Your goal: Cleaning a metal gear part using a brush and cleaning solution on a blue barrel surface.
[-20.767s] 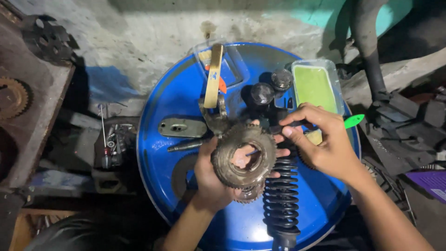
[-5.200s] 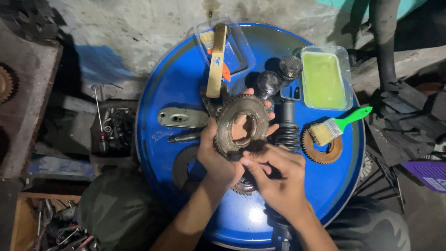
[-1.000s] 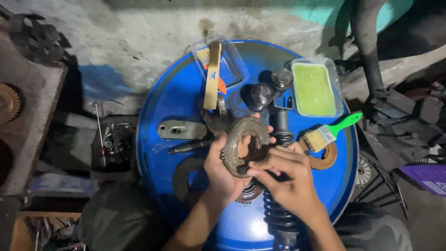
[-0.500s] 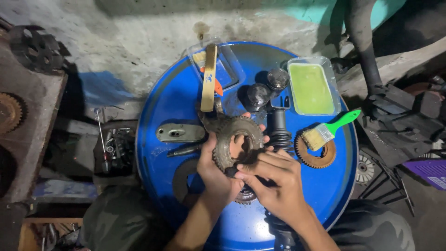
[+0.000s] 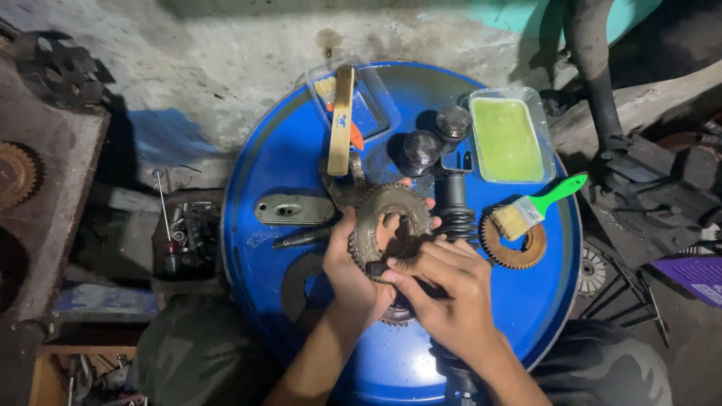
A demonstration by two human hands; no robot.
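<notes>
My left hand (image 5: 352, 267) grips a greasy toothed gear ring (image 5: 391, 218) over the top of a blue drum (image 5: 301, 165). My right hand (image 5: 444, 289) presses its fingers against the ring's lower edge, pinching a small dark part there. Under my right hand lies a black coil-spring shock absorber (image 5: 453, 207), mostly hidden. A green-handled paintbrush (image 5: 538, 207) rests on a rusty sprocket (image 5: 514, 244) to the right.
On the drum: a clear tray of green liquid (image 5: 508, 135), two dark cylinders (image 5: 436, 139), a wooden-handled tool (image 5: 342, 120) on a clear tray, a flat metal plate (image 5: 293, 210), another dark gear (image 5: 301, 282). Scrap parts and sprockets lie around the drum on the floor.
The gear ring has stayed in my left hand. My right hand has shifted slightly down and left along the ring's lower edge. The view has moved a little.
</notes>
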